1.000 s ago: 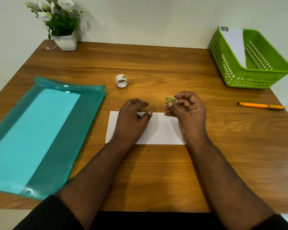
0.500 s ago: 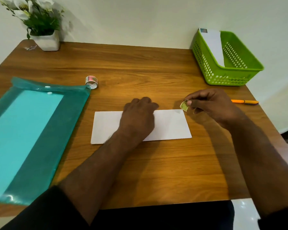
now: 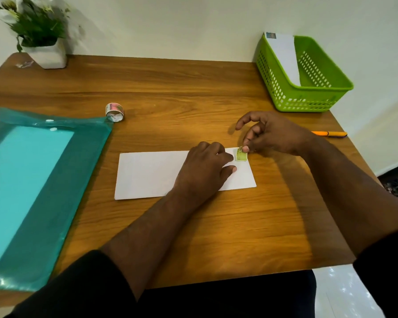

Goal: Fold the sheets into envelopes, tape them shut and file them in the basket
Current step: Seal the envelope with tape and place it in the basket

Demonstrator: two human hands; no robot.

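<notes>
A folded white envelope [image 3: 147,173] lies flat in the middle of the wooden table. My left hand [image 3: 202,171] rests on its right half and holds it down, fingertips beside a small green stamp [image 3: 240,155]. The stamp sits at the envelope's top right corner, and my right hand [image 3: 274,134] pinches its upper edge between thumb and finger. A green basket [image 3: 308,99] stands at the back right with one white stamped envelope [image 3: 285,56] leaning inside. A small roll of tape [image 3: 115,112] lies to the back left of the envelope.
A teal plastic folder [image 3: 32,191] with a light sheet inside covers the table's left side. An orange pen [image 3: 329,134] lies by the right edge, behind my right wrist. A white pot with flowers [image 3: 46,56] stands in the back left corner.
My right hand has carried the green stamp from above the envelope's far edge down onto its top right corner. My left hand has slid right along the envelope towards that corner.
</notes>
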